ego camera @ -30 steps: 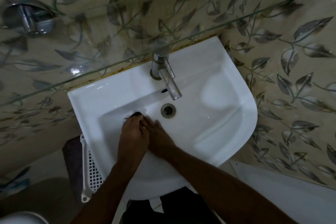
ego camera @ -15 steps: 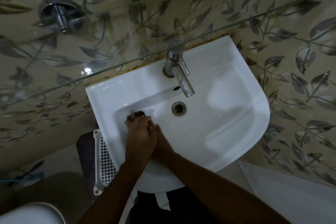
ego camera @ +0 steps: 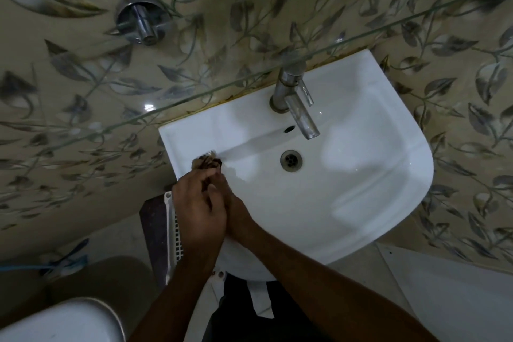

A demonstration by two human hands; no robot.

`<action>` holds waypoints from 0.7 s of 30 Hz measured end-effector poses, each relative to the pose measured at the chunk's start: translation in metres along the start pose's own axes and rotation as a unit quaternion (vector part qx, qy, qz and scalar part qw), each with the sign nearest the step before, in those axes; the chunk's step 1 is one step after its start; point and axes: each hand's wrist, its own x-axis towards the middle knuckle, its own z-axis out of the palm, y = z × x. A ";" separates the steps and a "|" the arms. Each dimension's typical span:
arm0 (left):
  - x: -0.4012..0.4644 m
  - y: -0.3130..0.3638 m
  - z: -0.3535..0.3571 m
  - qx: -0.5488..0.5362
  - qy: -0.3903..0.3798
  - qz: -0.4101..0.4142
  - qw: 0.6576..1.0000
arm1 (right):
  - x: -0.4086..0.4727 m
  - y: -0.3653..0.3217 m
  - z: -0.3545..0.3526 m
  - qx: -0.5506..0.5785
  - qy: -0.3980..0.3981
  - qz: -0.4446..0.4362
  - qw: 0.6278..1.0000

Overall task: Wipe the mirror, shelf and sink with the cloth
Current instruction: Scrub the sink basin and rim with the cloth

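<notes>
A white sink (ego camera: pixel 374 180) hangs on the leaf-patterned wall, with a steel tap (ego camera: pixel 297 103) and a drain (ego camera: pixel 291 160) in the basin. Over the basin's left front part my left hand (ego camera: pixel 198 211) and my right hand (ego camera: pixel 236 211) are pressed together. Both grip a small dark cloth (ego camera: pixel 206 162), and only its bunched end sticks out beyond the fingers. A clear glass shelf (ego camera: pixel 249 75) runs across above the sink. The mirror is out of view.
A steel wall valve (ego camera: pixel 143 22) juts out at the upper left. A white perforated plastic basket (ego camera: pixel 173 230) stands below the sink's left edge. A white rounded fixture (ego camera: pixel 55 322) fills the bottom left corner. A pale panel (ego camera: pixel 458 300) lies at the bottom right.
The view has shifted, so sink and hands sit further right and lower. My hands stay clasped on the cloth, now nearer the basin's left rim.
</notes>
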 end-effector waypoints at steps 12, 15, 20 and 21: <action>-0.012 -0.031 -0.030 0.008 -0.016 -0.066 0.998 | 0.003 -0.040 0.014 0.092 0.040 0.090 0.991; -0.017 -0.041 -0.034 -0.015 -0.019 -0.092 0.995 | -0.018 -0.042 0.018 0.007 0.031 0.025 0.999; -0.033 -0.055 -0.041 -0.005 -0.049 -0.030 0.998 | -0.086 -0.021 0.017 -0.109 -0.013 -0.016 0.994; -0.037 -0.056 -0.042 -0.011 -0.055 -0.029 0.998 | -0.099 -0.020 0.016 -0.135 -0.024 -0.007 0.991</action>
